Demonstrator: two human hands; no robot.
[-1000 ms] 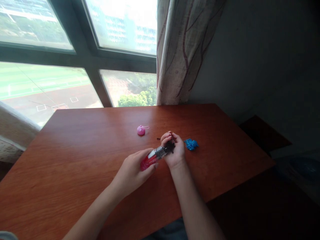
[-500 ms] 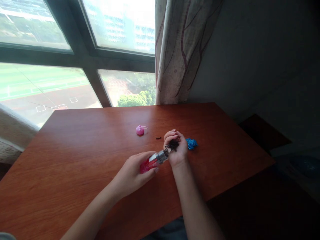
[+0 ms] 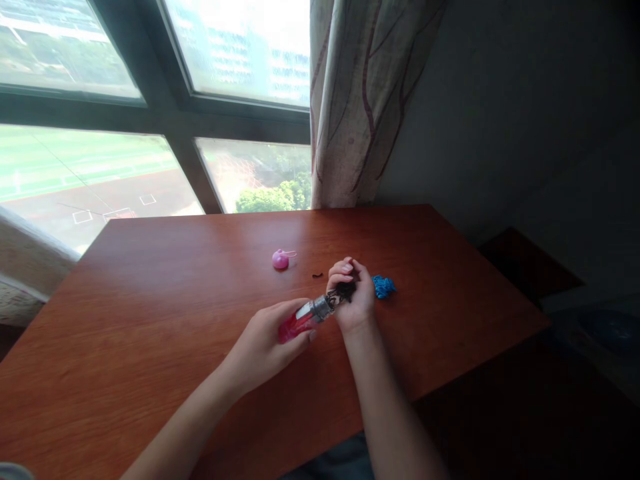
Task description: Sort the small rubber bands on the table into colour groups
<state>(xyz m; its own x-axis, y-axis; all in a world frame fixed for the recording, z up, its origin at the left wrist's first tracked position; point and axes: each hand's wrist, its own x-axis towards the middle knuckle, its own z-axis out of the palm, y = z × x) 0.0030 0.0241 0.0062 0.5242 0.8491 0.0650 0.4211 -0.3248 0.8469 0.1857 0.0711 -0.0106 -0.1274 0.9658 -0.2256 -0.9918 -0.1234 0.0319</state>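
My left hand (image 3: 265, 347) is wrapped around a small clear-and-pink bottle (image 3: 299, 323), held tilted with its grey neck pointing up to the right. My right hand (image 3: 359, 300) is cupped, fingers curled over a clump of thin black bands (image 3: 345, 289), which look like small hair ties. The bottle's mouth touches or nearly touches this clump, and some black strands bridge the two. Just right of my right hand, a pile of blue bands (image 3: 383, 287) lies on the table. Behind the bottle sits a rounded pink lid (image 3: 281, 259) with a thin loop.
One dark band (image 3: 317, 275) lies alone on the brown wooden table (image 3: 150, 313), left of my right hand. A window (image 3: 165, 120) and a patterned curtain (image 3: 350, 113) stand behind the table. Part of a round rim (image 3: 16, 471) shows at the lower left corner.
The bottle and my left hand have shifted very slightly up and to the left. My right fingers have curled a little over the black bands. The lid and the blue pile stay put.
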